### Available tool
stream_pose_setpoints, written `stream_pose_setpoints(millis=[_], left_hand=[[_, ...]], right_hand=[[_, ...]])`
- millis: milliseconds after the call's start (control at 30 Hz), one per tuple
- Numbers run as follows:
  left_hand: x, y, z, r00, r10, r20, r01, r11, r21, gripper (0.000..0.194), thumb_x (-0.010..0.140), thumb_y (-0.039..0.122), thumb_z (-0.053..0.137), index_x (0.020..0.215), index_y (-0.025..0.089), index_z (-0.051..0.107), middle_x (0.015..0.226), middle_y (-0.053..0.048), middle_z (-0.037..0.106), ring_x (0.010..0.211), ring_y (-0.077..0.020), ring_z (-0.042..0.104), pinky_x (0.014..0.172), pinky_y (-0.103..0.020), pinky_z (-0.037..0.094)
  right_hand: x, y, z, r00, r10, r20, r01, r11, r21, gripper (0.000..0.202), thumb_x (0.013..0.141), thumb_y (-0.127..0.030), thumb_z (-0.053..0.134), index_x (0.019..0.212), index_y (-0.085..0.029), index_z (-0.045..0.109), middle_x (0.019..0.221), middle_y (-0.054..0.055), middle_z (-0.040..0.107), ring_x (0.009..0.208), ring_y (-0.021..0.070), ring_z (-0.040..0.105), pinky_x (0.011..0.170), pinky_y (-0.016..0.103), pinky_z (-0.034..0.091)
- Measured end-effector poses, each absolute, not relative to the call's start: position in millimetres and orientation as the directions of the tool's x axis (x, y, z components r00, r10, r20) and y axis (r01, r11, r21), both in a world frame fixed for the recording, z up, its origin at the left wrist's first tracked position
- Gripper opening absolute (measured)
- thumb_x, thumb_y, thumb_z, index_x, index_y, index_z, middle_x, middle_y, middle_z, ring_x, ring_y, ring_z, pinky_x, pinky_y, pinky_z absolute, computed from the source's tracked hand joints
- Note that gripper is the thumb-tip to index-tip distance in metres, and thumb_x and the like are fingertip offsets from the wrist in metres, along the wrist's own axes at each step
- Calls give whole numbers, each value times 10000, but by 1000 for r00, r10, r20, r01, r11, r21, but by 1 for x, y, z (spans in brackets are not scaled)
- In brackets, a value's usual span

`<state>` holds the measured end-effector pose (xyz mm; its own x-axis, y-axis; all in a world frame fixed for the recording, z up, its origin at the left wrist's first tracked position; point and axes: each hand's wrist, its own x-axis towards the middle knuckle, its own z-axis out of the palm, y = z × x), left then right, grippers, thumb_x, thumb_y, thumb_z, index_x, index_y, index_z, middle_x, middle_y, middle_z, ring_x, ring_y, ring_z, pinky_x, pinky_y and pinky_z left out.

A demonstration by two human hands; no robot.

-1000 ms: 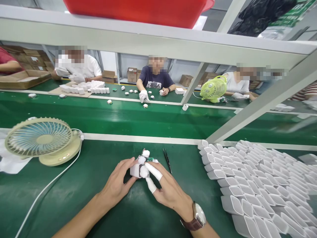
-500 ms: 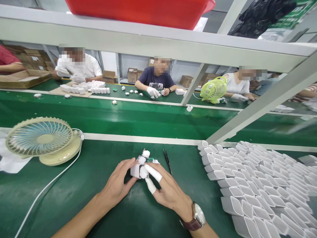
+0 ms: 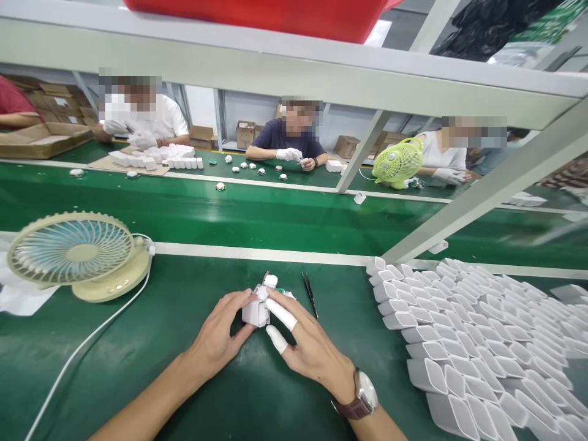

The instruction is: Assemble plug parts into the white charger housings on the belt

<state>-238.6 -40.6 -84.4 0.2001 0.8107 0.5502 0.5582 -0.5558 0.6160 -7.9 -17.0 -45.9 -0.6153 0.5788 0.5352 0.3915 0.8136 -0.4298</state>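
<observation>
Beyond the green belt (image 3: 294,223) a co-worker in a dark shirt (image 3: 271,139) sits facing us, while on this side a pale fan (image 3: 80,251) stands toward the left of the green desk (image 3: 193,278) and hollow white housings (image 3: 482,355) crowd the right. Between them, the person's left hand (image 3: 225,321) keeps its grip on a small white casing (image 3: 253,313); the right hand (image 3: 310,343), thumb and forefinger narrowly parted, sits at its right side, perhaps pinching something, I can't tell, with black tweezers (image 3: 310,295) lying just past it.

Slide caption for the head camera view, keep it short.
Left hand holds a white housing, right hand close beside it, black tweezers on the green mat.
</observation>
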Motion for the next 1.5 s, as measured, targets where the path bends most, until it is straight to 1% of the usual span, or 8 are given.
stream_pose_setpoints(millis=[467, 600, 700, 867, 1100, 1233, 1400, 1500], left_hand=[[-230, -54, -74, 184, 903, 389, 338, -430, 837, 604, 926, 305, 752, 1479, 319, 508, 1306, -73, 695, 1085, -233, 701, 977, -370, 588], [-233, -54, -66, 229, 913, 338, 186, -382, 905, 543, 902, 279, 783, 1414, 319, 606, 1389, -108, 603, 1139, -253, 656, 1001, -384, 556], [-234, -53, -62, 259, 935, 242, -60, -234, 970, 552, 895, 268, 793, 1416, 301, 614, 1450, -135, 527, 1100, -249, 667, 956, -380, 566], [-231, -47, -60, 286, 958, 10, -335, 90, 938, 543, 806, 255, 882, 1314, 224, 692, 1109, -89, 684, 858, -183, 690, 770, -308, 586], [-230, -45, -56, 234, 950, -205, -328, 276, 904, 563, 722, 328, 932, 1221, 154, 738, 857, -63, 734, 515, -92, 600, 422, -184, 475], [-231, -46, -55, 206, 950, -233, -286, 287, 914, 564, 711, 322, 931, 1221, 170, 744, 1094, -115, 741, 447, -26, 524, 335, -145, 372], [-231, -44, -59, 206, 959, -195, -302, 251, 920, 593, 701, 333, 938, 1236, 173, 738, 1069, -115, 755, 470, -42, 532, 376, -173, 422], [-233, -42, -59, 212, 967, -138, -328, 203, 923, 627, 676, 357, 960, 1233, 176, 737, 1037, -114, 768, 710, -160, 692, 596, -263, 581]], right_hand=[[-16, -21, -43, -622, 547, 561, 336, 833, -440, 529, 1017, -180, 573, 1519, -245, 419, 1360, 144, 648, 1288, 269, 630, 1102, 472, 541], [-16, -20, -52, -563, 629, 536, 282, 756, -591, 522, 985, -246, 664, 1475, -254, 482, 1364, 144, 648, 1290, 271, 639, 1101, 454, 541], [-16, -20, -60, -503, 732, 459, 203, 616, -761, 604, 982, -376, 692, 1522, -257, 446, 1312, 139, 694, 1219, 269, 694, 1079, 454, 562], [-20, -20, -65, -510, 808, 296, 54, 374, -926, 548, 994, -537, 637, 1470, -286, 534, 1199, 86, 771, 1055, 243, 770, 985, 418, 623], [-23, -20, -66, -504, 839, 205, 73, 277, -958, 494, 1009, -568, 592, 1397, -262, 616, 1113, 69, 808, 1021, 246, 782, 966, 407, 629], [-24, -20, -69, -518, 834, 189, 80, 267, -960, 467, 1021, -534, 587, 1393, -253, 621, 1145, 81, 801, 1059, 254, 776, 972, 416, 630], [-27, -20, -69, -535, 809, 243, 35, 308, -951, 449, 1039, -457, 581, 1445, -266, 554, 1209, 87, 777, 1077, 252, 773, 967, 439, 637], [-29, -21, -62, -542, 784, 302, 60, 394, -917, 453, 1063, -368, 546, 1502, -270, 495, 1263, 97, 753, 1115, 242, 757, 991, 434, 624]])
